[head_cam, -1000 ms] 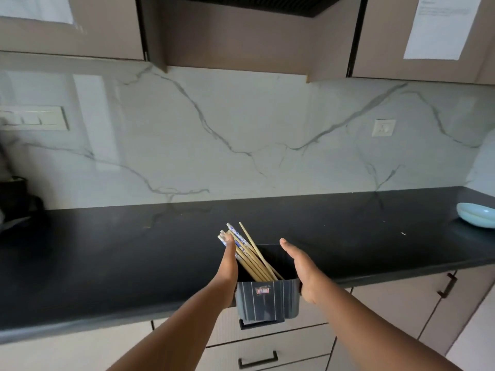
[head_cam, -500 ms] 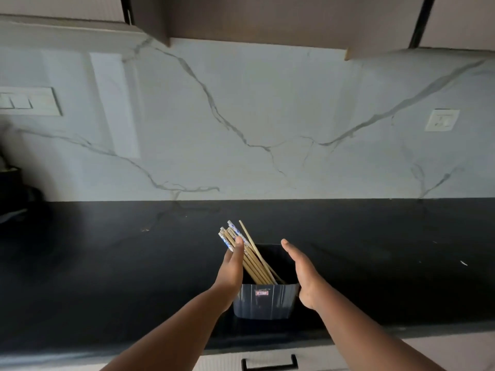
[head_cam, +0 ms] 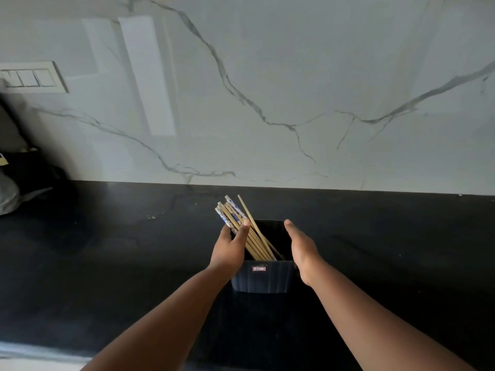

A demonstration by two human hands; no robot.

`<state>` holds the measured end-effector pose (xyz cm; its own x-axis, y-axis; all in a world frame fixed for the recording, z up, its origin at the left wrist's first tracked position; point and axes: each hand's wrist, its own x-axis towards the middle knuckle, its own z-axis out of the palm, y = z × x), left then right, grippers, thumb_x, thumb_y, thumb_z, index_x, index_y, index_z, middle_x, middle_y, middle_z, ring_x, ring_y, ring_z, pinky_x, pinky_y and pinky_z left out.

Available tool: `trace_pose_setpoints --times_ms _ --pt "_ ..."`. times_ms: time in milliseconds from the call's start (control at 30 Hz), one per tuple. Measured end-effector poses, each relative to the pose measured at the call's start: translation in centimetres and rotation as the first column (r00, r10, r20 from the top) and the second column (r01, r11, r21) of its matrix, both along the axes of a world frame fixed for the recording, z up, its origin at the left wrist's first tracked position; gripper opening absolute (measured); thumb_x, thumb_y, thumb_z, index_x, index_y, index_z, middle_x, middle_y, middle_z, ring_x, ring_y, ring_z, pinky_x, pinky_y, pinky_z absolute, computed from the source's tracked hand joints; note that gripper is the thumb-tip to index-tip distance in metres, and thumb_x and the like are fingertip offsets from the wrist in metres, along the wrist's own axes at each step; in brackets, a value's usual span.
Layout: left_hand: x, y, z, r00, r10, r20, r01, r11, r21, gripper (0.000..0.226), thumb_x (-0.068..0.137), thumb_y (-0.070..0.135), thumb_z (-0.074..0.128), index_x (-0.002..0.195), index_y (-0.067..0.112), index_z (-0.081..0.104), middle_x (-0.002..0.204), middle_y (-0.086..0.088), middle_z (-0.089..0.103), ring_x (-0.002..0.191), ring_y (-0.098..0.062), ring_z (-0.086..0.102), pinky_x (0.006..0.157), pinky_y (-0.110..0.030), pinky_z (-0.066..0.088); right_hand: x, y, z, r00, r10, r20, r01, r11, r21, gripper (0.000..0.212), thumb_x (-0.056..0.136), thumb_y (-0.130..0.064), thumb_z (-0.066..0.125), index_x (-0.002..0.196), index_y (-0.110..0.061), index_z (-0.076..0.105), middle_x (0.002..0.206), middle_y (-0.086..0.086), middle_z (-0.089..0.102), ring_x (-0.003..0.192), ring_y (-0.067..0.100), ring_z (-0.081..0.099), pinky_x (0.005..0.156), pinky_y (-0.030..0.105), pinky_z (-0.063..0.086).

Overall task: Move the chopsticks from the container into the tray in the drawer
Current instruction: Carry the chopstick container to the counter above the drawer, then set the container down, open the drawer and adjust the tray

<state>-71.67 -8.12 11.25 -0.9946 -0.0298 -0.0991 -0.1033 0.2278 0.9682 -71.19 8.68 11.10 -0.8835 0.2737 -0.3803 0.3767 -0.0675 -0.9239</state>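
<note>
Near field: two bare forearms reach fwd over the black countertop (head_cam: 107, 263). Left hand (head_cam: 227, 250) lies against the container's left side, thumb and fingers curled round the lower part of the bundle of chopsticks (head_cam: 241, 228); contact looks light, not a firm clamp. Right hand (head_cam: 301, 247) is flat, fingers straight and together, pressed along the right wall of the container (head_cam: 261, 277); it closes on nothing, only steadies.

Mid field: container is a dark, square, open-topped tub w/ a small label on its near face, standing upright on the counter. Contents: chopsticks only, approx. a dozen, leaning left and away, tips projecting above the rim. Most are plain pale wood; a few carry blue-white patterned ends. Interior otherwise too dark to read.

Handling (judged): sticks are light, stiff, smooth, so they may fan out or slide if held loosely. Best taken as one bundle, gripped mid-length, just above the rim.

Far field: marble backsplash (head_cam: 267, 89) w/ a switch plate (head_cam: 32, 77) at left. Drawer and tray not in view.
</note>
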Motion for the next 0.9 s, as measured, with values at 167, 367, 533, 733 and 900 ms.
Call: trace_pose_setpoints --times_ms 167,367,533,733,900 --pt "-0.4 0.0 -0.3 0.999 -0.024 -0.036 0.023 0.999 -0.041 0.052 0.083 0.069 0.05 0.119 0.033 0.053 0.104 0.014 0.067 0.084 0.007 0.059 0.066 -0.015 0.04 -0.1 -0.4 0.2 1.0 -0.028 0.002 0.028 0.999 -0.028 0.075 0.086 -0.068 0.048 0.145 -0.023 0.039 0.152 0.005 0.039 0.137 0.027 0.037 0.108 0.043 0.029" --pt "0.5 -1.8 0.3 0.987 -0.147 -0.07 0.142 0.987 -0.071 0.118 0.066 0.09 0.041 0.15 0.03 -0.016 0.163 -0.001 0.002 0.148 -0.021 0.009 0.119 -0.046 0.015 1.5 -0.1 1.4 0.996 -0.088 0.008 0.088 0.995 0.046 0.081 0.085 -0.074 0.042 0.142 -0.017 0.041 0.15 0.008 0.041 0.13 0.027 0.044 0.106 0.044 0.031" --pt "2.7 -6.7 -3.1 0.93 -0.34 -0.137 0.174 0.737 -0.653 0.11 0.068 0.093 0.01 0.147 0.026 -0.027 0.156 0.003 -0.028 0.143 -0.017 -0.023 0.117 -0.044 -0.008 5.8 0.0 1.2 0.966 -0.226 -0.123 0.255 0.91 0.327 0.072 0.09 -0.066 0.04 0.138 -0.014 0.04 0.134 0.006 0.052 0.116 0.026 0.053 0.087 0.038 0.039" --pt "7.2 -12.2 -9.0 0.908 -0.417 0.033 0.193 0.346 -0.918 0.11 0.065 0.087 -0.013 0.149 0.017 -0.019 0.159 -0.006 -0.023 0.143 -0.025 -0.027 0.116 -0.048 -0.015 14.6 -4.1 -3.0 0.913 -0.067 -0.403 0.346 0.654 0.673 0.066 0.091 -0.047 0.054 0.143 -0.009 0.037 0.151 0.014 0.039 0.139 0.03 0.036 0.109 0.042 0.036" --pt "8.3 -13.6 -10.0 0.903 -0.427 0.049 0.199 0.313 -0.929 0.102 0.072 0.083 -0.008 0.154 0.022 -0.003 0.162 -0.003 -0.01 0.147 -0.025 -0.015 0.117 -0.047 -0.01 21.4 -7.4 -7.6 0.758 0.549 -0.351 0.276 0.217 0.936 0.052 0.091 -0.04 0.057 0.134 -0.013 0.049 0.148 0.017 0.044 0.138 0.036 0.037 0.108 0.043 0.033"
